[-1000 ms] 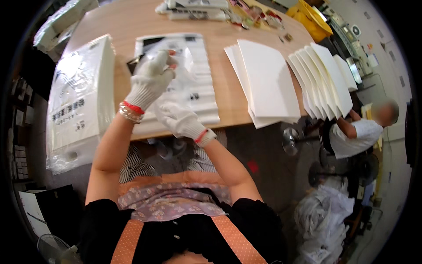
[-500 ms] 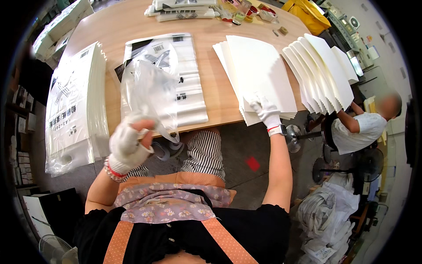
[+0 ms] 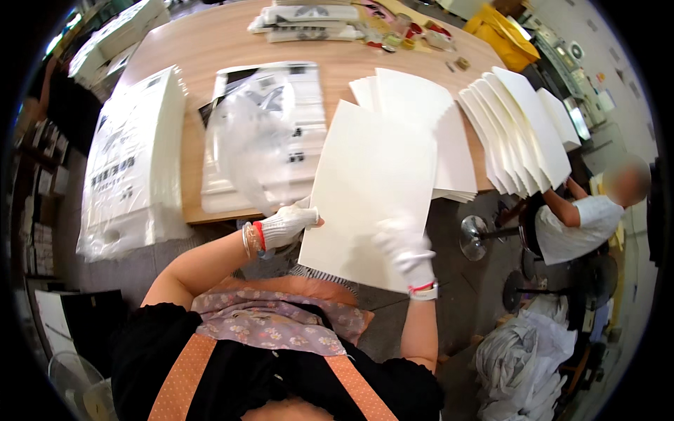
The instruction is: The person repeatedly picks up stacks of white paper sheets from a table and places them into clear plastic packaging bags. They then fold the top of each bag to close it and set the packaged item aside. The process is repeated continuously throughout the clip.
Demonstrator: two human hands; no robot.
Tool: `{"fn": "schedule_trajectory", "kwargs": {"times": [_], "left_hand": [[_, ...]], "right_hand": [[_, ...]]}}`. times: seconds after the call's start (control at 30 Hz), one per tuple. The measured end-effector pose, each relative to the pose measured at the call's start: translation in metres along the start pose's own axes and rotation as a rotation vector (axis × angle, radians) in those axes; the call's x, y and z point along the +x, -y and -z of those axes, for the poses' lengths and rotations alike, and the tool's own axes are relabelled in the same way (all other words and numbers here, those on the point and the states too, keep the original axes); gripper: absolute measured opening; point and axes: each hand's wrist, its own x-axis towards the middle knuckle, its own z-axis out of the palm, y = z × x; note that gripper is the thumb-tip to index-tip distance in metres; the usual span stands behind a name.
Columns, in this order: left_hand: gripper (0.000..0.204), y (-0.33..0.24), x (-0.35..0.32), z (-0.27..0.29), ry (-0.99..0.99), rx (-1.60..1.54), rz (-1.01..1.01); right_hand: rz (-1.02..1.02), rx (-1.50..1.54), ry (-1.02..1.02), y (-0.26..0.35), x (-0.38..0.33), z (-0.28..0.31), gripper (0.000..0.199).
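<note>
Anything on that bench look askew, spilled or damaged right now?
Nothing looks spilled or torn. The stack of white cards on the wooden table overhangs its near edge, and the fanned white sheets at the right jut past it too. The left hand and right hand hold a large white card flat.
</note>
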Motion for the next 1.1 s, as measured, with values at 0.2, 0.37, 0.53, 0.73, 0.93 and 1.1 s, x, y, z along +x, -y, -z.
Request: {"fn": "schedule_trajectory", "kwargs": {"times": [0.2, 0.37, 0.53, 0.73, 0.93, 1.1], "left_hand": [[0.074, -0.015, -0.051, -0.033, -0.189, 0.988, -0.047], [0.064, 0.042, -0.069, -0.052, -0.239, 1.342, -0.635], [0.059, -0.042, -0.075, 0.027, -1.07, 1.233, -1.07], [0.057, -0.103, -0.072, 0.1, -0.5, 0.421, -0.775], [0.032, -0.095, -0.05, 0.125, -0.316, 0.194, -1.021], [0.031, -0.003, -0.02, -0.036, -0.236, 0.921, -1.012]], "right_hand": [[1.341, -1.77, -0.387, -0.05, 0.042, 0.055, 0.043], [1.441, -1.603, -0.332, -0.064, 0.124, 0.095, 0.033], [1.58, -1.867, -0.242, -0.067, 0.1, 0.079, 0.035], [1.777, -2.512, -0.497, -0.138, 0.059, 0.037, 0.039], [1.361, -3.356, -0.738, -0.139, 0.07, 0.039, 0.016], [1.204, -3.521, -0.749, -0.027, 0.089, 0.051, 0.037]]}}
